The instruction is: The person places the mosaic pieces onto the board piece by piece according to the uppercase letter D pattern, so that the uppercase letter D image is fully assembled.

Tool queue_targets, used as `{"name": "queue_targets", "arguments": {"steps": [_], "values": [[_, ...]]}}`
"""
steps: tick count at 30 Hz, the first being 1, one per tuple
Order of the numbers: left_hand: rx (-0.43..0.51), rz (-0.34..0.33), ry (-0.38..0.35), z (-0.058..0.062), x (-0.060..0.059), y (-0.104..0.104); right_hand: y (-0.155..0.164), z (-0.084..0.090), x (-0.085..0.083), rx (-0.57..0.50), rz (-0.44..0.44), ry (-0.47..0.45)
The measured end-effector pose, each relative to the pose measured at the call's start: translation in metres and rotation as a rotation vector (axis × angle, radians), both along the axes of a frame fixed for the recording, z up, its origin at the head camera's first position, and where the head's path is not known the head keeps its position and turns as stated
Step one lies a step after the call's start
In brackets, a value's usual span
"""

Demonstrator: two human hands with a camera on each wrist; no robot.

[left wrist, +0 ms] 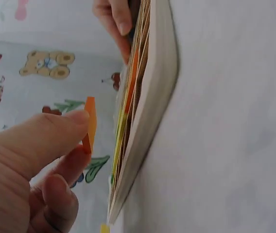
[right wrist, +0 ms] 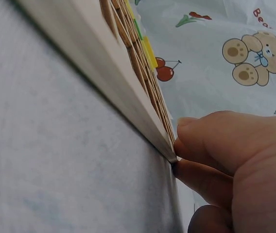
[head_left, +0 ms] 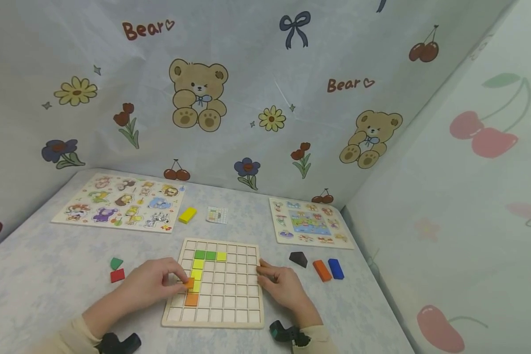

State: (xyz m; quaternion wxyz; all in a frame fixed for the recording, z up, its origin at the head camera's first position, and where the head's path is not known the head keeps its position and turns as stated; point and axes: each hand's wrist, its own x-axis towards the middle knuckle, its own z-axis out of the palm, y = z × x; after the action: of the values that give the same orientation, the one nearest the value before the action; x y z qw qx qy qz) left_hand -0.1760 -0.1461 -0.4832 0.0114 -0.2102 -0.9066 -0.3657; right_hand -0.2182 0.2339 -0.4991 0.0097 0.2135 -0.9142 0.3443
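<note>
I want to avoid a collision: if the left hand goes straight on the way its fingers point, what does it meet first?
Probably the yellow square tiles in the wooden grid board: the left hand, pinching a small orange tile, points right toward them.

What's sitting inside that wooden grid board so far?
The grid board holds green tiles, yellow tiles and an orange tile. The left hand, pinching another orange tile, covers some cells.

Bench [head_left: 48, 275]: covered in pale blue-grey mottled sheet. Rear wall [head_left: 248, 73] and right wall [head_left: 469, 196]: draped in light printed cloth with bears, flowers, cherries, bows and "Bear" lettering. The 2 walls meet at a corner at the bench's far right. Lighting soft and even.
</note>
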Motion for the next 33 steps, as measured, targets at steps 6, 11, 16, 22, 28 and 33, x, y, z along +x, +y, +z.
{"name": "queue_targets", "arguments": {"steps": [6,11,16,22,28,33], "values": [[0.01,-0.113,0.079,-0.007,0.008,0.018,0.0,0.0,-0.001,0.002,-0.002,-0.008],[-0.005,-0.181,0.08,-0.009,0.012,0.029,-0.001,0.0,-0.001,-0.007,-0.001,-0.011],[-0.026,-0.203,0.056,-0.009,0.013,0.035,-0.001,0.001,0.0,-0.01,-0.001,-0.006],[-0.006,-0.208,0.073,-0.013,0.014,0.037,-0.002,0.001,0.0,-0.009,-0.001,-0.012],[0.03,-0.213,0.08,-0.014,0.014,0.038,-0.002,0.001,0.0,-0.005,-0.004,-0.027],[0.022,-0.216,0.069,-0.013,0.012,0.04,0.0,0.002,0.0,-0.002,-0.005,-0.017]]}}
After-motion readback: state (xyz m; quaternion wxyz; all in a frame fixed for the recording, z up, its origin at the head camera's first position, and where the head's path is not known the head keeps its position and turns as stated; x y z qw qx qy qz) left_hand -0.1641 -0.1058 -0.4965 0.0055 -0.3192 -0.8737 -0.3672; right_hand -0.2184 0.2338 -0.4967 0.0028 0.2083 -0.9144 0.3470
